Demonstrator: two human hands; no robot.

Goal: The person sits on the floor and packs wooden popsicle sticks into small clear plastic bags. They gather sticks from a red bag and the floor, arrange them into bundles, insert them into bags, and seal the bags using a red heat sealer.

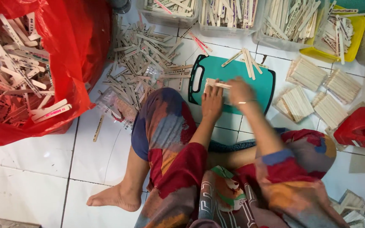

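Note:
I sit on a white tiled floor with a teal cutting board (262, 86) in front of me. My left hand (213, 101) presses down on a small stack of flat wooden sticks (211, 83) at the board's near left part. My right hand (240, 92), blurred by motion, holds the same stack from the right, with one stick (222, 85) poking out toward it. A few loose sticks (247, 61) lie across the board's far edge.
A big red plastic bag (74, 55) of sticks fills the left. A loose heap of sticks (142, 59) lies beside the board. Clear tubs (229, 17) and a yellow tray (353, 38) of sticks line the back. Neat stick bundles (307, 74) sit right, near a red bag (360, 124).

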